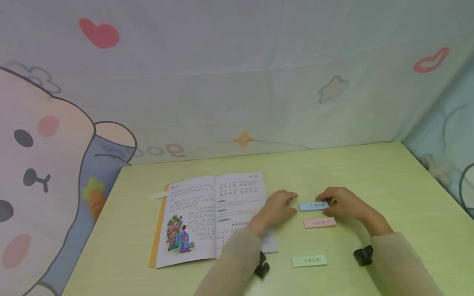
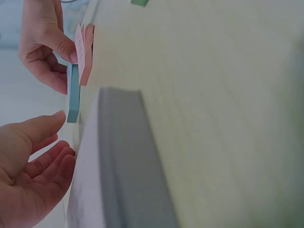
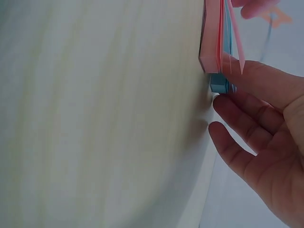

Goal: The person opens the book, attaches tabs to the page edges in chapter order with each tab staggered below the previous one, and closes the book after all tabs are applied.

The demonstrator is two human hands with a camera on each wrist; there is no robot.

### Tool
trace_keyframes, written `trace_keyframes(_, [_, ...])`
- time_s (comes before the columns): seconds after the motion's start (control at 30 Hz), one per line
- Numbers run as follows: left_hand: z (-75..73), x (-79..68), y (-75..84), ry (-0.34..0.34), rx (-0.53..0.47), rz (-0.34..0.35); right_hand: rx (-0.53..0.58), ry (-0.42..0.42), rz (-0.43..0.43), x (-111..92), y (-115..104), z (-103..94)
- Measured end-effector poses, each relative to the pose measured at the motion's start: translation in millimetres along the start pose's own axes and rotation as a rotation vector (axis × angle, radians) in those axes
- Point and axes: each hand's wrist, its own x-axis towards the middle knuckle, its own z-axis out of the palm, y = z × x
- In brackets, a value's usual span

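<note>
In the head view a blue sticky note pad with handwriting lies right of the open book. My right hand pinches the pad's right end between thumb and fingers. Just below it lies a pink sticky note pad, its upper sheets lifting in the right wrist view. My left hand holds nothing; its fingers are spread beside the book's right page, a small gap from the blue pad's left end. A green sticky note pad lies nearer the front, apart from both hands.
A pale green sticky note sticks out from the book's left edge, over its yellow cover. The light wooden-look table meets a printed cloth backdrop at the back. Black wrist devices sit at both sleeves.
</note>
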Motion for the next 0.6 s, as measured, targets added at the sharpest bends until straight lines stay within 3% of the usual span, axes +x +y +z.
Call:
trace_keyframes(0.33, [11.3, 6.9, 5.9, 0.032, 0.052, 0.006, -0.046, -0.041, -0.094, 6.2, -1.6, 1.8])
trace_keyframes(0.6, [10.9, 7.9, 7.0, 0.025, 0.084, 0.022, -0.024, -0.042, -0.086, 6.2, -4.5, 4.0])
